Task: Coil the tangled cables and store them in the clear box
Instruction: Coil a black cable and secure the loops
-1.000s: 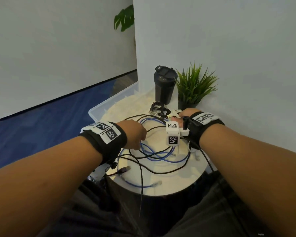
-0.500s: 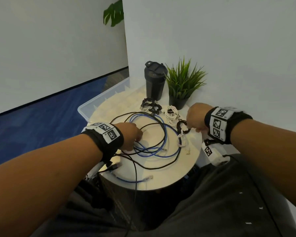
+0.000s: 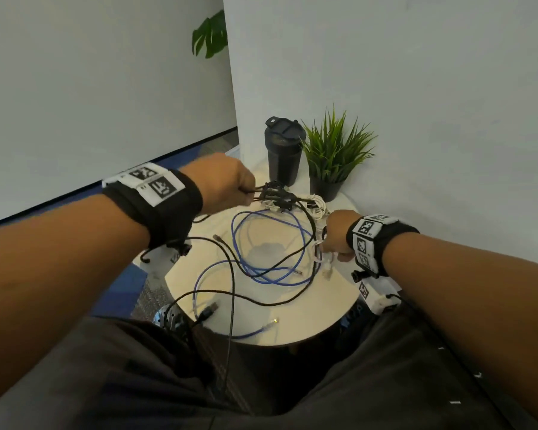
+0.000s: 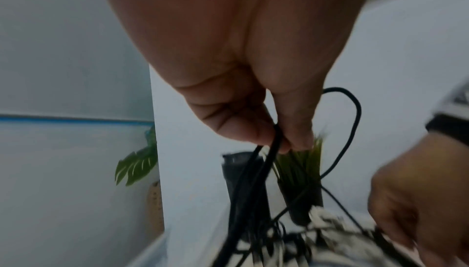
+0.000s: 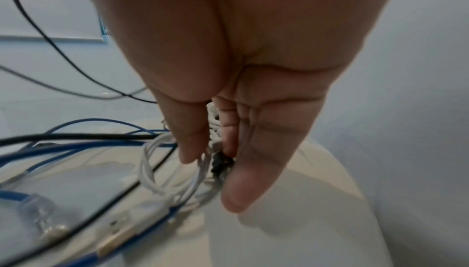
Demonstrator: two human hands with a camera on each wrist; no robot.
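A tangle of cables lies on a small round white table (image 3: 308, 318): a blue cable (image 3: 271, 274) in loops, a long black cable (image 3: 230, 274) and a white cable. My left hand (image 3: 230, 184) is raised over the table's far left and pinches loops of the black cable (image 4: 264, 161). My right hand (image 3: 336, 237) is at the right edge, thumb and fingers pinched on a small white cable coil (image 5: 175, 171) with a black bit beside it. A black bundle (image 3: 275, 197) and a white bundle (image 3: 316, 203) lie at the back. The clear box is hidden behind my left arm.
A black tumbler (image 3: 283, 150) and a potted green plant (image 3: 333, 156) stand at the table's back by a white wall. Blue carpet (image 3: 118, 287) lies to the left. My dark-trousered legs are at the table's near edge. A black cable end hangs over the front edge.
My left hand has lifted from the table's middle up and away to the far left, pulling the black cable with it. The right hand stayed at the right edge, holding the white coil.
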